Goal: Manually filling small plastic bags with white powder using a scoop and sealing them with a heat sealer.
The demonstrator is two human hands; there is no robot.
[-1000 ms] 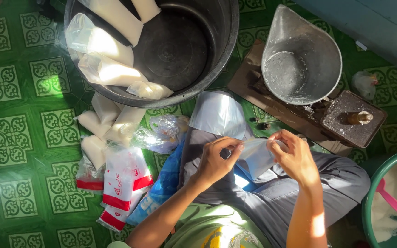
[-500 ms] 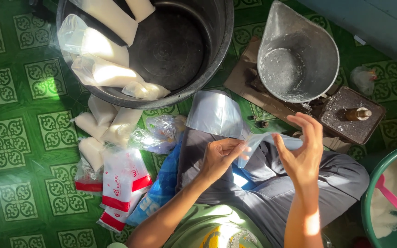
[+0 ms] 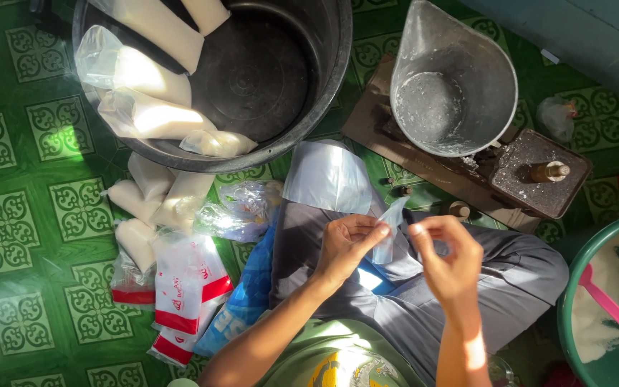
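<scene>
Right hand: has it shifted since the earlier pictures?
Yes. The right hand has dropped from its raised, open pose half a second ago, away from the brown weighing scale block, toward the grey-trousered lap.

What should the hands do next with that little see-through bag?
Probably rub the small clear plastic bag open at its top. The left hand pinches it flat, the right hand is beside it, and its mouth looks closed.

Noted on green patterned floor (image 3: 8, 236): black tub (image 3: 266, 79) holding filled white bags (image 3: 155, 118), metal scale pan (image 3: 453, 86), green basin (image 3: 574, 287) with pink scoop (image 3: 610, 304).
</scene>
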